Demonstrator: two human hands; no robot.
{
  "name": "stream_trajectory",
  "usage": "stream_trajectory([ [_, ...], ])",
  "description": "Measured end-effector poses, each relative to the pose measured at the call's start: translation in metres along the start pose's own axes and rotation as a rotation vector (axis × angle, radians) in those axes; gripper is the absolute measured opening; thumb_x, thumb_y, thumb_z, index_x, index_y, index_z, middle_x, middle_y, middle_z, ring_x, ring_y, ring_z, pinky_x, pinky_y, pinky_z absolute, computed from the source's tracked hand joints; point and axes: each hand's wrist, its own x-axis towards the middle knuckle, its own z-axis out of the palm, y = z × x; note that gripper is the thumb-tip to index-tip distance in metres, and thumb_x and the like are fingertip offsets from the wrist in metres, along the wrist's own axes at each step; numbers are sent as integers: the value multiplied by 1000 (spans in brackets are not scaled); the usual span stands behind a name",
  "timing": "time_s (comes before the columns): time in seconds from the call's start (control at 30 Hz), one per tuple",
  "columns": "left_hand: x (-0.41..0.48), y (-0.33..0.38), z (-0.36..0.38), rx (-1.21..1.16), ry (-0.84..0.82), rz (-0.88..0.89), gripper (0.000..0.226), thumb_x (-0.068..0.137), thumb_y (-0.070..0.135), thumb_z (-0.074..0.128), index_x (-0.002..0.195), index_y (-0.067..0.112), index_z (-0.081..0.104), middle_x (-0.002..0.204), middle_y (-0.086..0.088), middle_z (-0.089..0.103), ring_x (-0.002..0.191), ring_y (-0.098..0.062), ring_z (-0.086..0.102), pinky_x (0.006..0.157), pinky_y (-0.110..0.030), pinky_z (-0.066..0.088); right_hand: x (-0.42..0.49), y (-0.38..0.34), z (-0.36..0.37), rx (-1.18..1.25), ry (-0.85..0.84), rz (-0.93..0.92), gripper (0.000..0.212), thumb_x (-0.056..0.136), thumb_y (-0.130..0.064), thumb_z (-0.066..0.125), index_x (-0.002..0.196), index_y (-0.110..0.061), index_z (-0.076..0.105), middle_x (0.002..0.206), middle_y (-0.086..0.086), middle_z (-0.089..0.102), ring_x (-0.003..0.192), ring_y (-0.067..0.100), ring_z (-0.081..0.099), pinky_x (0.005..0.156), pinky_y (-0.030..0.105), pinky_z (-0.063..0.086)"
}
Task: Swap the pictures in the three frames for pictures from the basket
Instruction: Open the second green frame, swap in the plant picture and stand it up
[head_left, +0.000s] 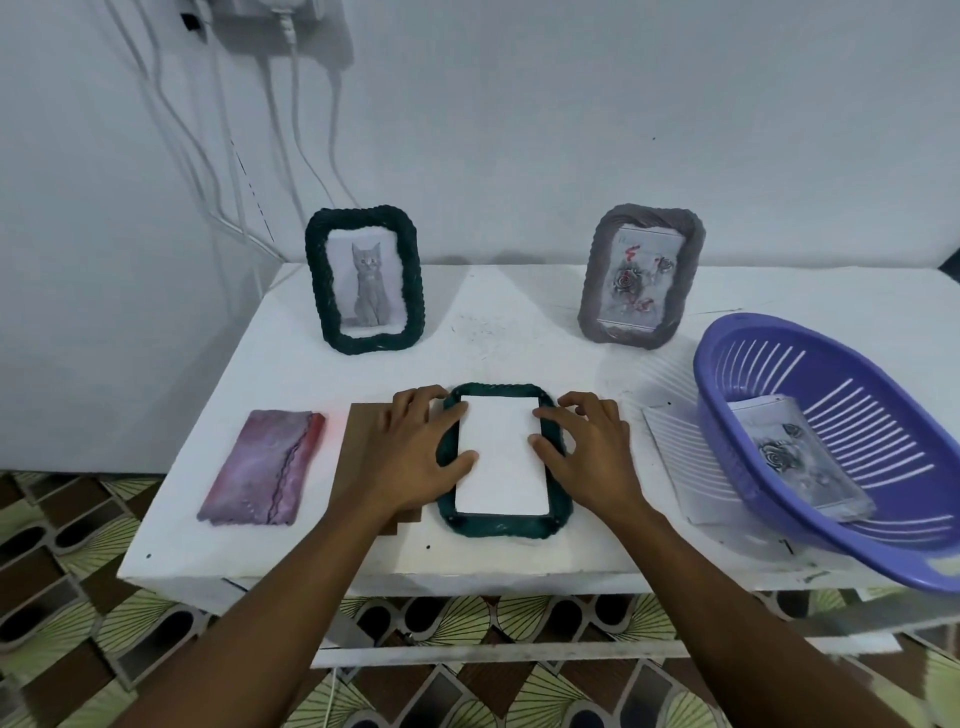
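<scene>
A dark green frame (556, 512) lies face down at the table's front, with a white picture back (501, 457) showing inside it. My left hand (410, 449) rests on its left edge, fingers spread, thumb on the white paper. My right hand (589, 447) presses the right edge the same way. A brown backing board (358, 441) lies under my left hand. At the back stand a dark green frame with a cat picture (365, 280) and a grey frame with a rose picture (639, 275). The purple basket (727, 364) at the right holds rose pictures (800, 462).
A pink-purple folded cloth (262, 460) lies at the front left. A white sheet (675, 457) lies partly under the basket. White cables (291, 104) hang down the wall at the back left. The white table's front edge (363, 574) is near my forearms; patterned floor below.
</scene>
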Motion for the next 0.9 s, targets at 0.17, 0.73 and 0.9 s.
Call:
stream_trajectory([
  [0.17, 0, 0, -1, -4, -6, -13, 81, 73, 73, 28, 144, 35, 34, 150, 9, 24, 138, -15, 14, 112, -41, 24, 1, 1, 2, 8, -2, -4, 35, 84, -47, 63, 115, -32, 66, 124, -5, 52, 114, 15, 41, 85, 31, 27],
  [0.73, -33, -19, -24, -1, 221, -200, 78, 79, 67, 46, 140, 17, 43, 147, -5, 41, 134, -25, 36, 110, -41, 30, 0, 0, -1, 28, 11, -7, 49, 85, -54, 53, 128, -29, 57, 122, -5, 55, 111, 16, 44, 86, 34, 31],
  [0.9, -56, -32, -17, -21, 243, -301, 79, 75, 67, 47, 128, 9, 51, 134, -12, 52, 119, -29, 49, 102, -41, 41, 1, -1, -1, 65, 32, 15, 43, 89, -43, 62, 128, -26, 57, 124, -2, 56, 113, 18, 45, 88, 32, 30],
])
